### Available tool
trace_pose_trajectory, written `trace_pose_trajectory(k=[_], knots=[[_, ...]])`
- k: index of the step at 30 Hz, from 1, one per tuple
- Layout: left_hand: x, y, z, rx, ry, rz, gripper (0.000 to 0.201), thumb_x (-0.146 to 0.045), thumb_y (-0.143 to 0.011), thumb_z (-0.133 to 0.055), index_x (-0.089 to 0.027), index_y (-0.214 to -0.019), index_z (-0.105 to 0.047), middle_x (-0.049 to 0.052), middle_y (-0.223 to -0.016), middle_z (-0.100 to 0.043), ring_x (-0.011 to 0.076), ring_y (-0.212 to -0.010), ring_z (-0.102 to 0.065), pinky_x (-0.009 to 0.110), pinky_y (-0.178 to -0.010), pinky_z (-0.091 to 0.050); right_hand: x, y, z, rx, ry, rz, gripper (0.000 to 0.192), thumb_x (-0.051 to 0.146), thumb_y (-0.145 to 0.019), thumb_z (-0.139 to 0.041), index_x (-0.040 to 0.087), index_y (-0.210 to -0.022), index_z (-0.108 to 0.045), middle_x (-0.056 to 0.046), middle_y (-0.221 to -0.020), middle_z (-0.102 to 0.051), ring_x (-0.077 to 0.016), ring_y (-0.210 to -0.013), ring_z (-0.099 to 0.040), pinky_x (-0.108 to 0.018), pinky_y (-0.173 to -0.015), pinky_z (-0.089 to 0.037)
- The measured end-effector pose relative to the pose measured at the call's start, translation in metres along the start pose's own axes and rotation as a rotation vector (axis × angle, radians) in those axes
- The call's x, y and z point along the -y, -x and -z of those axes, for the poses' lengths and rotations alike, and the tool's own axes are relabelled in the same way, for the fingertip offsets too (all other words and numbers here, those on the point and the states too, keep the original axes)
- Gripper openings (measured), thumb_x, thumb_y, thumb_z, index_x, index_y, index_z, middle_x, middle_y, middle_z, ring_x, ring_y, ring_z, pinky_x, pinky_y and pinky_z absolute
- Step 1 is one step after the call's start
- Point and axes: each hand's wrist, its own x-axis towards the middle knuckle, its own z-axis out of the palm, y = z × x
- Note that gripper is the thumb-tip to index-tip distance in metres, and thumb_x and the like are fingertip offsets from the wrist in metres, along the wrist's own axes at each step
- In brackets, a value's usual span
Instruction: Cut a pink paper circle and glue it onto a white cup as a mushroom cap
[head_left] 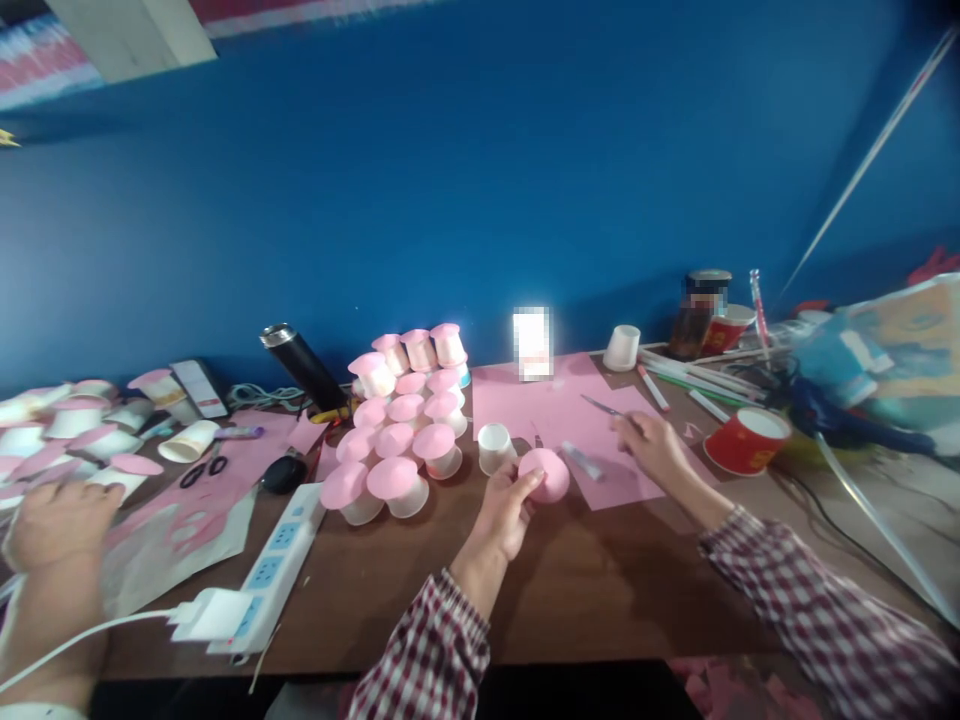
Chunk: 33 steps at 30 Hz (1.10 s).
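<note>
My left hand point(508, 506) holds a round pink paper disc point(547, 473) just above the brown table point(585, 590). My right hand point(651, 443) rests on a pink paper sheet point(559, 405) and grips small scissors point(600, 405), whose blades point left and away. A small white paper cup point(496, 447) stands upright beside the disc. A white glue stick point(583, 460) lies on the pink sheet between my hands. Left of the cup is a stacked cluster of white cups with pink caps point(405, 420).
Another person's hand point(56, 520) rests at the far left near more capped cups point(75, 430). A white power strip point(262, 575), black scissors point(201, 468), black flask point(304, 368), red cups point(746, 440), pens point(694, 385) and cables point(862, 500) lie around.
</note>
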Motion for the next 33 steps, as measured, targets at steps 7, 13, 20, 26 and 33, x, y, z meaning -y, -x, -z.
trace_pose_trajectory(k=[7, 13, 20, 26, 33], knots=[[0.014, -0.044, -0.014, 0.064, 0.013, 0.018, 0.029, -0.024, -0.064, -0.075, -0.013, -0.089, -0.064, 0.004, -0.079, -0.067, 0.0110, -0.069, -0.060, 0.020, -0.061, -0.044, -0.032, -0.014, 0.003, -0.153, 0.333, 0.099, 0.024, 0.034, -0.084, -0.049, 0.016, -0.094, -0.063, -0.013, -0.101, -0.067, -0.0296, -0.098, -0.057, -0.038, -0.082, -0.038], [0.017, -0.041, -0.005, 0.139, 0.062, 0.027, 0.028, -0.024, -0.067, -0.074, -0.014, -0.090, -0.063, 0.003, -0.080, -0.065, 0.0109, -0.070, -0.059, 0.022, -0.063, -0.046, -0.043, -0.010, 0.004, -0.035, 0.702, 0.111, 0.025, 0.031, -0.089, -0.045, 0.019, -0.104, -0.061, -0.009, -0.106, -0.067, -0.0292, -0.098, -0.058, -0.041, -0.081, -0.039], [0.017, -0.038, -0.003, 0.141, 0.071, 0.025, 0.029, -0.022, -0.067, -0.075, -0.015, -0.091, -0.059, 0.001, -0.081, -0.063, 0.0094, -0.069, -0.058, 0.020, -0.060, -0.046, -0.046, -0.014, 0.008, 0.069, 0.743, 0.055, 0.026, 0.027, -0.091, -0.041, 0.019, -0.105, -0.061, -0.012, -0.111, -0.064, -0.0288, -0.099, -0.060, -0.042, -0.079, -0.041], [0.016, -0.038, -0.007, 0.139, 0.043, 0.023, 0.035, -0.023, -0.062, -0.078, -0.014, -0.091, -0.060, 0.002, -0.081, -0.065, 0.0099, -0.069, -0.060, 0.021, -0.061, -0.047, -0.055, -0.024, 0.011, 0.094, 0.736, 0.041, 0.024, 0.029, -0.088, -0.046, 0.019, -0.104, -0.061, -0.011, -0.098, -0.067, -0.0273, -0.090, -0.062, -0.033, -0.070, -0.042], [0.019, -0.036, -0.008, 0.130, -0.003, 0.029, 0.038, -0.023, -0.056, -0.082, -0.014, -0.087, -0.063, 0.001, -0.074, -0.066, 0.0105, -0.065, -0.060, 0.022, -0.060, -0.046, -0.065, -0.032, 0.007, 0.045, 0.623, 0.042, 0.024, 0.024, -0.082, -0.054, 0.015, -0.102, -0.064, -0.015, -0.090, -0.069, -0.0296, -0.080, -0.064, -0.034, -0.064, -0.042]])
